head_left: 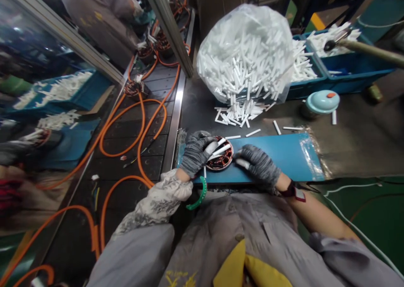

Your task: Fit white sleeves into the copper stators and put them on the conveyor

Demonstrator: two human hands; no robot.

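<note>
A round part with copper-coloured windings (220,158) lies on the blue mat (280,154), and several white tubes (221,150) rest across its top. My left hand (198,151), in a grey glove with pale fingertips, is at its left side, its thumb and fingers closed over the ends of the tubes. To the right of the part is my right hand (259,164), gloved too, fingers curled near the rim; whatever they may hold is hidden. A green curved strip (199,194) hangs at the mat's front edge, below my left wrist.
Behind the mat, a clear bag of white tubes (249,55) spills onto the table. Blue bins (350,74) and a light-blue lidded cup (322,102) stand to the right. Orange cables (143,131) loop over a dark conveyor (158,123) at left. A person (104,22) is beyond it.
</note>
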